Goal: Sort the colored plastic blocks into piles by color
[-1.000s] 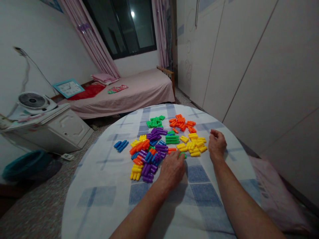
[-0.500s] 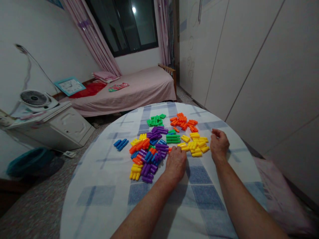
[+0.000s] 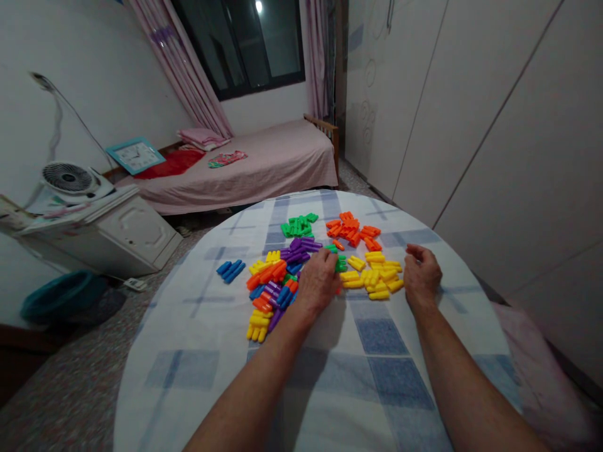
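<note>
Across the mixed pile of coloured plastic building pieces (image 3: pixel 276 292) reaches my left hand (image 3: pixel 319 280), bent downward. Its fingertips are hidden, beside a purple cluster (image 3: pixel 301 248) and green pieces (image 3: pixel 341 263); whether they hold one cannot be made out. My right hand (image 3: pixel 423 276) rests on the cloth right of the yellow pieces (image 3: pixel 380 275), fingers loosely curled and slightly apart, with nothing seen in them. Orange pieces (image 3: pixel 351 230) and a green group (image 3: pixel 299 225) lie farther back. A few blue pieces (image 3: pixel 231 270) sit apart on the left.
The round table has a checked cloth (image 3: pixel 183 402). Behind it stands a bed (image 3: pixel 277 154) with a clock (image 3: pixel 135 156) on it. At left are a low cabinet (image 3: pixel 136 233) with a fan (image 3: pixel 70 179) and a teal bin (image 3: pixel 61 295). A wardrobe (image 3: pixel 471 94) lines the right.
My left hand has moved up and left, from the orange piece by the yellow group to over the purple and green pieces. The right hand stays beside the yellow pieces. The view has shifted slightly.
</note>
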The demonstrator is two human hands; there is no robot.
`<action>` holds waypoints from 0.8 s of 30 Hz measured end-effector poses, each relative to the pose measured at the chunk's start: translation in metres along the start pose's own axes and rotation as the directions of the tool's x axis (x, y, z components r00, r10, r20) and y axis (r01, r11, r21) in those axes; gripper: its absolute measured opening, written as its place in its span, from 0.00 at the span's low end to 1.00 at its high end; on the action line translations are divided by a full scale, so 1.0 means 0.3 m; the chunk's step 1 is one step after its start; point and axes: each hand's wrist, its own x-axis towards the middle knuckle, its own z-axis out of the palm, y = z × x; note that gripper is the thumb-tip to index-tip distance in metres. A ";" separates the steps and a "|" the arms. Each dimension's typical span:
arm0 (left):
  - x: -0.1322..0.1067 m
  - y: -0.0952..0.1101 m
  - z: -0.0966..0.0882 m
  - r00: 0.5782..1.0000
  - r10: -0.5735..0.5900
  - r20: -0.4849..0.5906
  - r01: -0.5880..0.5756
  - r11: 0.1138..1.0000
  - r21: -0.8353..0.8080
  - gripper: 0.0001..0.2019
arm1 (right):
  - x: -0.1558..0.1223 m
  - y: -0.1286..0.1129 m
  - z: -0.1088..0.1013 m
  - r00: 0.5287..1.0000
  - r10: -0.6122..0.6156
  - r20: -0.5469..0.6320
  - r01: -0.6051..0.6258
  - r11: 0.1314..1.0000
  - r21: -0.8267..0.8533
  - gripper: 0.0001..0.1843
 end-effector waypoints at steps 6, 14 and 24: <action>0.068 -0.059 0.031 0.988 0.051 0.146 -0.058 0.997 0.045 0.13 | 0.003 0.000 0.003 1.000 -0.016 0.007 0.016 1.000 0.006 0.19; 0.076 -0.037 0.026 0.964 -0.012 0.266 -0.029 0.988 0.153 0.17 | -0.007 -0.015 -0.003 0.999 0.000 0.033 0.000 1.000 0.003 0.19; 0.121 -0.013 0.026 0.932 -0.036 0.361 -0.042 0.977 0.208 0.16 | -0.004 -0.036 -0.001 0.995 0.049 0.086 -0.047 0.999 -0.026 0.20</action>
